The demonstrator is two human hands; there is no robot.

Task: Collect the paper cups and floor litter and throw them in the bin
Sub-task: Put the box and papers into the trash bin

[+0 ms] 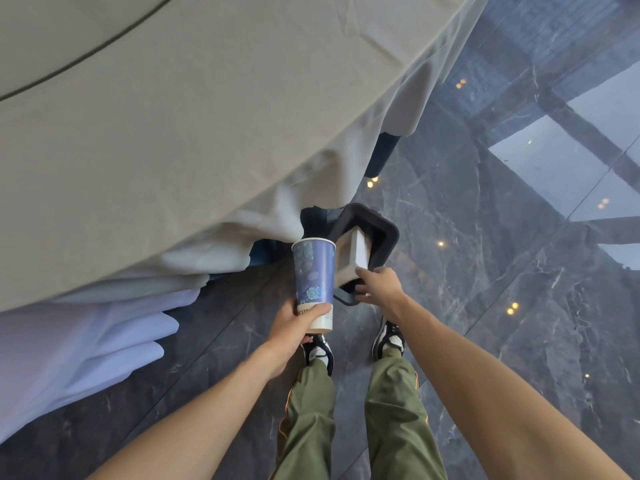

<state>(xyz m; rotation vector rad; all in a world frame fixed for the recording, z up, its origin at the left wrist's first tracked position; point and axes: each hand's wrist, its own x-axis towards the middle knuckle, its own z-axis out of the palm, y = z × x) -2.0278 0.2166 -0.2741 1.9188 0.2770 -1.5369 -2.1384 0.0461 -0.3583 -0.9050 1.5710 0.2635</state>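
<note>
My left hand (294, 325) grips the base of a tall blue paper cup (313, 275) with a floral print, held upright just left of the bin. The bin (385, 233) is a dark rectangular container on the floor, partly under the tablecloth's edge. A white-grey boxy piece (354, 250) stands tilted in its opening; I cannot tell whether it is a carton or a flap of the bin. My right hand (381, 284) is at the bin's near rim, thumb and fingers closed on the lower end of that white piece.
A large table under a beige cloth (173, 133) fills the upper left, its folds hanging beside the bin. White fabric (76, 341) drapes at the left. The floor is glossy dark marble (502, 289). My feet (388, 337) stand just behind the bin.
</note>
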